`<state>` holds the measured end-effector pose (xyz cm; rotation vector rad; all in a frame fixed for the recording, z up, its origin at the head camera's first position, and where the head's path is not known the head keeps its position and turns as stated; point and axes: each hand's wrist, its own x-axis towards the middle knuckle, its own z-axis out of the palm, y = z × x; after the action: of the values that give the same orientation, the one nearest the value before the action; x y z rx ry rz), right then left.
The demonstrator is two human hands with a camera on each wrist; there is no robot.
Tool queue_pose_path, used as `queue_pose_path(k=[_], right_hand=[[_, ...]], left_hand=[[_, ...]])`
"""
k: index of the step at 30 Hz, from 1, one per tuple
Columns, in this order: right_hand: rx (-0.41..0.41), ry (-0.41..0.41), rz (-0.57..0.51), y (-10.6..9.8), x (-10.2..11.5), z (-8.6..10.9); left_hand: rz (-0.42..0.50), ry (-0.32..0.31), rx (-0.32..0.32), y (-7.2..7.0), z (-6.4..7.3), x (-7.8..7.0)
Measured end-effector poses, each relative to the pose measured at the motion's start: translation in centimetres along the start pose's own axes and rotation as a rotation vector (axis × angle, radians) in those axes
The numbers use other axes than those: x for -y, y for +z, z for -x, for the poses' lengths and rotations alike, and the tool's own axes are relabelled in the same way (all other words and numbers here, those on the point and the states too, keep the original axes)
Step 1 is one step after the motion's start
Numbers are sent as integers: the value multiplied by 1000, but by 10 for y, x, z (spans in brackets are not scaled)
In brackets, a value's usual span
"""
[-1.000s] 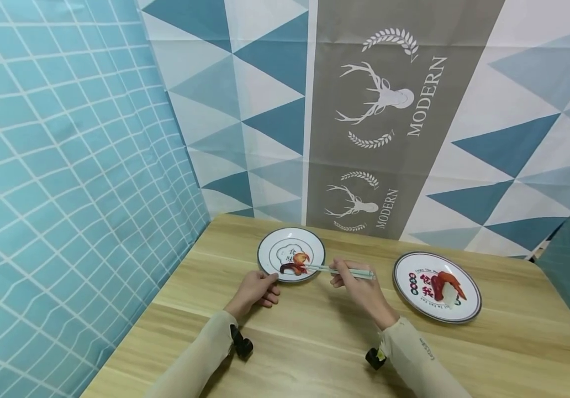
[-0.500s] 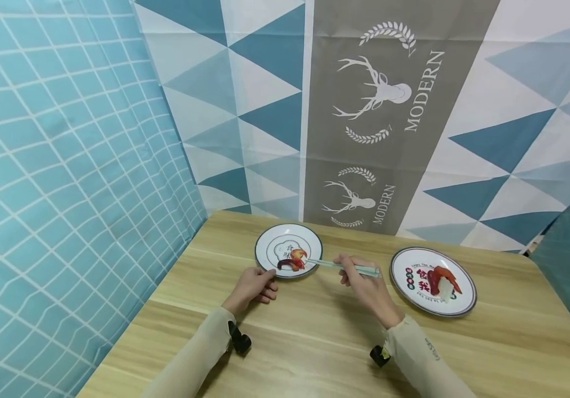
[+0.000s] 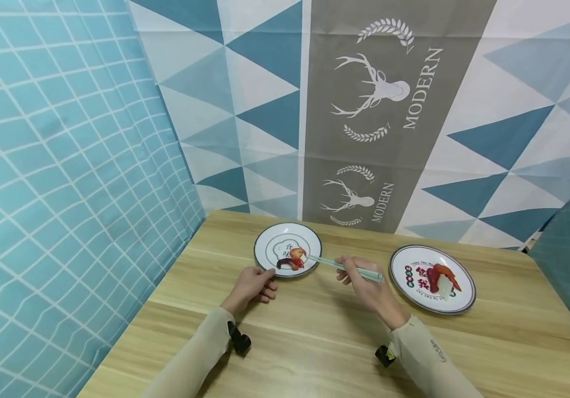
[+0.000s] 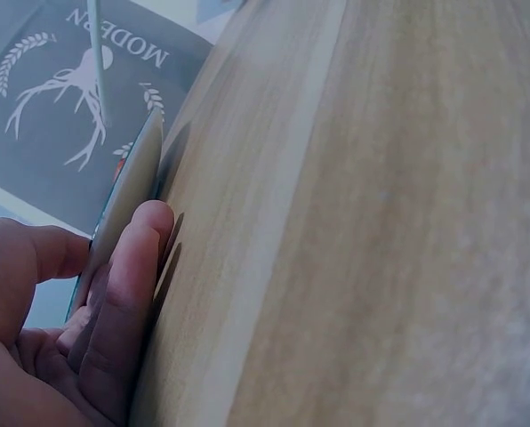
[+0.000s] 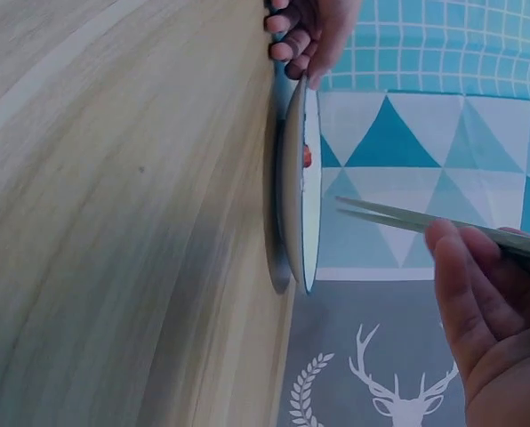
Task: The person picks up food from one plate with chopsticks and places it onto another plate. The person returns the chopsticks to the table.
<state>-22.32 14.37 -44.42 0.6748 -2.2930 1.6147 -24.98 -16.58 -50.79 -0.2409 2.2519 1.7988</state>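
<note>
My left hand [image 3: 252,287] pinches the near-left rim of a white plate [image 3: 271,240] with a dark edge; its thumb is on top and fingers are underneath, as the left wrist view shows. On that plate lie glossy orange and dark-red food pieces [image 3: 292,261] that look like seafood. With my right hand [image 3: 367,284] I hold pale green chopsticks [image 3: 333,262], pointing left towards the food. In the right wrist view the chopsticks' tips [image 5: 343,206] are slightly parted, with nothing between them, in the air over the plate's face.
A second white plate [image 3: 446,257] stands to the right of my right hand, bearing orange, red and white food pieces [image 3: 443,281]. All stands on a wooden table [image 3: 310,331]. A patterned cloth [image 3: 265,127] hangs behind, and a blue gridded one [image 3: 81,193] borders the left side.
The chopsticks have drawn back a little to the right from the food, and their tips have risen. The left hand keeps its hold on the rim. The head view has shifted slightly.
</note>
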Motion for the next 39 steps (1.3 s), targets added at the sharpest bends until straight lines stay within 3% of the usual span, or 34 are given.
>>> queue_pose_path(k=[8, 15, 24, 31, 39], right_hand=[[24, -97, 89, -6, 3, 2], [-39, -228, 178, -12, 4, 4], [-114, -179, 259, -37, 16, 12], [-102, -97, 156, -55, 13, 21], [-168, -129, 195, -74, 10, 28]], left_hand=[[-8, 6, 5, 1, -2, -6], [-9, 2, -4, -1, 0, -8], [-7, 1, -1, -1, 1, -3], [-1, 3, -15, 0, 2, 1], [3, -4, -10, 0, 2, -1]])
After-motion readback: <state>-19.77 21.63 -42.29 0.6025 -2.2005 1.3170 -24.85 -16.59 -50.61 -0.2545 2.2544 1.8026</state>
